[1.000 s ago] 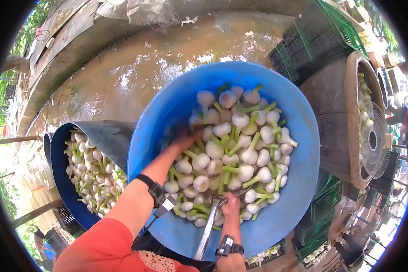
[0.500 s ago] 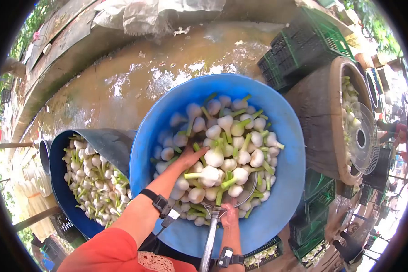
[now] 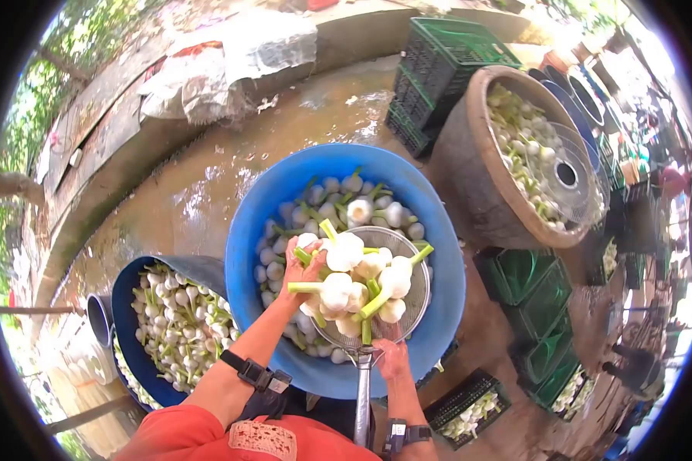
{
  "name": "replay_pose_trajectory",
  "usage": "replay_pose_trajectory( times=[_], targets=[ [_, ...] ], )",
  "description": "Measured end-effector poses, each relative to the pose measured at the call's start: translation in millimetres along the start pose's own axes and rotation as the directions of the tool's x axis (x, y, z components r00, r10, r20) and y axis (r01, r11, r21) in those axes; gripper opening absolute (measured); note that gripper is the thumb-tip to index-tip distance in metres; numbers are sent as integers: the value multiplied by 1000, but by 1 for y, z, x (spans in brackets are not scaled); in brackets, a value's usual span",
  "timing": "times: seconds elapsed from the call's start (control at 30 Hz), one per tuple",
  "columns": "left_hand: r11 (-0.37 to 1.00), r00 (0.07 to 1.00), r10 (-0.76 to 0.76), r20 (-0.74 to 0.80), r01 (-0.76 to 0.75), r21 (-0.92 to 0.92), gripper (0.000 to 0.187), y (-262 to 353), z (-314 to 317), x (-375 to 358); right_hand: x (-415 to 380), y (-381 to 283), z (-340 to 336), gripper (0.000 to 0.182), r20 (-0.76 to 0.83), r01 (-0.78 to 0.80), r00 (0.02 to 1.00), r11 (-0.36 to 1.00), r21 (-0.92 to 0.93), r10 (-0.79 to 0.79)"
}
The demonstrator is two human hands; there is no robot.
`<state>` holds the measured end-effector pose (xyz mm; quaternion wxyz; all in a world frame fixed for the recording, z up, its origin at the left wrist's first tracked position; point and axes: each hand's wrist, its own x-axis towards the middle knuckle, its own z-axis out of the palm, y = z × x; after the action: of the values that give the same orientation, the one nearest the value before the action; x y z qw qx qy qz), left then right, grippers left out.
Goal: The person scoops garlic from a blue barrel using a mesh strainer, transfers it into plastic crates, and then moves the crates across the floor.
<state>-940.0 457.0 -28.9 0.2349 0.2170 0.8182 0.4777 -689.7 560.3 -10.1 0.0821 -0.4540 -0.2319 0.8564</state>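
A round mesh strainer [image 3: 416, 300] with a long metal handle [image 3: 363, 407] is raised over the blue tub [image 3: 242, 230], heaped with white garlic bulbs [image 3: 344, 252] on green stems. At the strainer's left edge, my left hand [image 3: 303, 269] curls around a garlic bulb [image 3: 309, 241], its stem showing between the fingers. My right hand [image 3: 392, 358] grips the strainer at the near rim, where the handle joins; part of its fingers is hidden. More garlic bulbs [image 3: 357, 212] lie deeper in the tub, below the strainer.
A dark blue barrel [image 3: 123, 307] of garlic lies tipped at the left. To the right stands a large brown vat [image 3: 469, 154] holding garlic and a round mesh cover [image 3: 584, 180]. Green crates [image 3: 438, 69] are stacked behind; others [image 3: 534, 307] sit lower right. The ground [image 3: 177, 192] is wet.
The strainer has come up out of the garlic pile, loaded with bulbs. My left hand has risen with it and now holds a bulb at its edge. The view has shifted.
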Motion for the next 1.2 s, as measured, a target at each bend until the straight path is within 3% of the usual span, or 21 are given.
replay_pose_trajectory(
  times=[0.03,0.07,0.1,0.13,0.17,0.2,0.23,0.27,0.3,0.33,0.37,0.43,0.5,0.57,0.6,0.77,0.97,1.07,1.13,1.17,1.2],
  targets=[
    [963,986,155,-63,-137,232,38,28,-7,-1,-5,-1,-1,71,1,17,1000,1000,24,-17],
    [991,996,-12,-94,25,134,36,58,-11,-5,-10,-1,-3,70,78,43,996,998,52,-47],
    [999,990,-27,-140,33,40,37,71,-13,-9,-15,-3,-3,69,148,75,985,994,84,-87],
    [998,987,-42,-156,33,-62,37,80,-11,-12,-28,-17,11,56,54,-9,998,994,-113,15],
    [993,976,97,-194,-108,-46,38,28,-6,-7,-28,-7,-2,44,298,345,931,775,-530,-211],
    [852,945,314,-94,-236,467,37,27,-21,-2,-30,8,-21,33,511,573,818,293,-765,-263],
    [811,954,288,83,-289,508,36,92,-31,-10,-32,24,-20,20,481,678,722,371,-634,-496],
    [954,967,172,189,-211,213,35,104,-28,-8,-47,7,-9,18,620,640,621,-145,-754,-481],
    [939,948,285,143,-306,156,37,94,-26,-11,-45,15,-5,27,305,507,861,634,-584,-407],
    [936,937,312,154,-332,121,39,103,-30,-14,-45,19,0,38,194,134,971,990,36,-138],
    [932,930,336,150,-351,92,41,119,-35,-17,-59,13,9,38,124,190,972,978,81,-199],
    [508,654,680,333,-747,429,45,162,-37,-33,-100,-2,34,59,-13,312,949,940,135,-314],
    [413,537,773,338,-830,374,35,171,-24,-47,-124,12,32,64,-55,433,899,865,253,-434],
    [661,679,594,433,-718,220,34,195,-18,-62,-152,18,35,69,-93,530,840,775,344,-534],
    [656,650,612,451,-735,168,34,197,-13,-68,-174,23,36,70,-115,536,836,755,377,-536],
    [432,336,792,509,-898,-79,35,220,32,-125,-240,79,21,72,-303,725,684,577,376,-663],
    [260,34,845,533,-898,-354,36,236,80,-205,-289,156,3,74,-464,822,569,485,298,-679],
    [174,-103,864,493,-858,-484,37,237,99,-255,-335,186,12,65,-643,906,423,319,280,-638],
    [53,-207,896,393,-829,-557,37,230,107,-293,-390,208,24,64,-679,884,333,467,-16,-654],
    [-34,-263,909,323,-821,-570,38,227,107,-314,-408,218,26,59,-733,868,358,496,33,-578],
    [-58,-326,811,486,-871,-488,31,229,105,-327,-422,231,27,53,-782,848,379,525,80,-494]
  ],
)
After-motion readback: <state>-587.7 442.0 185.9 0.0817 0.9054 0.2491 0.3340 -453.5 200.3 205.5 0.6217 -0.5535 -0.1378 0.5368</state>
